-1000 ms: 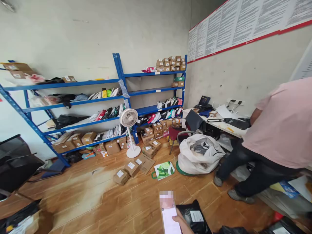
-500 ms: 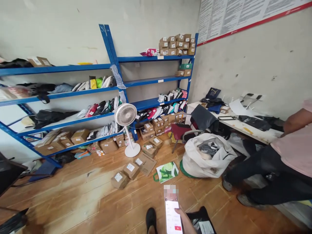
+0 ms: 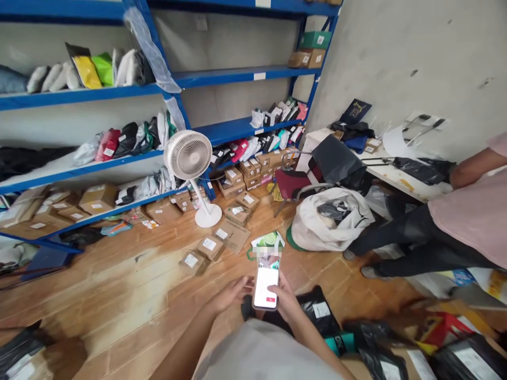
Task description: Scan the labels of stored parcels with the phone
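A smartphone [image 3: 266, 285] with a lit, mostly white screen and a small red button is held upright in front of my body. My right hand [image 3: 285, 298] is closed around its right side, the thumb lying over the screen. Just left of the phone is my left hand [image 3: 233, 293], its fingers stretched towards the phone's edge and holding nothing; whether the fingertips touch it I cannot tell. Below and right of the phone, a black plastic parcel [image 3: 320, 310] with a white label lies on the floor.
Blue shelves [image 3: 233, 78] with parcels line the wall. A white fan [image 3: 189, 155], cardboard boxes [image 3: 210, 246] and a large white sack [image 3: 317, 232] stand on the floor. A person [image 3: 469, 216] leans at the desk on the right. More parcels [image 3: 469, 359] lie at lower right.
My view has tilted down, showing both forearms and the parcels at lower right. My left hand has come into view beside the phone. The right hand still holds the phone.
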